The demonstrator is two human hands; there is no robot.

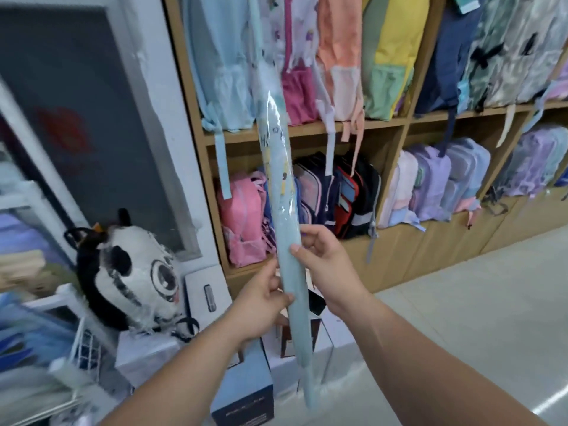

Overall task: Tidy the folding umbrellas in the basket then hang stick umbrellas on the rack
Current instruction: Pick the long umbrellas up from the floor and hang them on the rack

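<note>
Currently, head view only: both hands hold one stick umbrella (284, 210), pale blue, furled and sealed in a clear plastic sleeve, carried in the air close to upright with a slight lean. Left hand (261, 305) grasps the shaft from the left side, thumb across the front face, fingers wrapped behind and mostly hidden. Right hand (325, 259) grasps just above the left one, from the right side, thumb tip pressed on the front of the shaft, fingertips curling round its far edge. The two grips sit close together, not touching each other. Above the grip the umbrella widens, shows a small printed pattern with partial lettering (not legible), and the plastic sleeve catches glare. Its top end merges with the blue goods behind; cannot tell where it stops. Below the grip the shaft narrows and runs down in front of stacked boxes (246, 392), ending in a loose plastic tail. Behind the grip stands a wooden shelf unit (399, 124) packed with backpacks in pink, navy, lilac and yellow. Left of the grip sits a plush panda bag (138, 272), with a white wire basket (83, 342) below it, contents blurred. Right of the grip is pale floor (476, 318).
</note>
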